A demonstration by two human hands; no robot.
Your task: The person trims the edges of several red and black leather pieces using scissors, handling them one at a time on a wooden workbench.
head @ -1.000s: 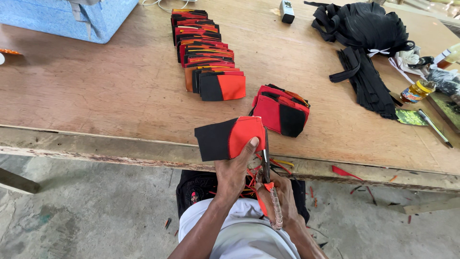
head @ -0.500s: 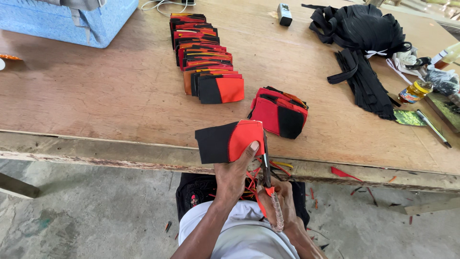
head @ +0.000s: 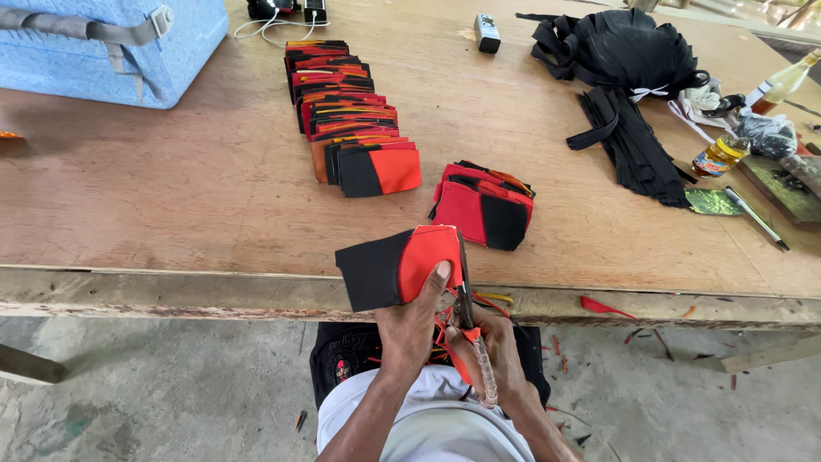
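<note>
The left hand (head: 410,329) gripped the black-and-red fabric piece (head: 400,267) while the right hand (head: 492,351), closed around scissors (head: 472,338), should trim steadily along its edge.

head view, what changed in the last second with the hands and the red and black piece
Hardly anything moved. The left hand still holds the red and black fabric piece at the table edge, and the right hand still works the scissors along its red end. The long row of pieces and the small pile lie as before.
</note>
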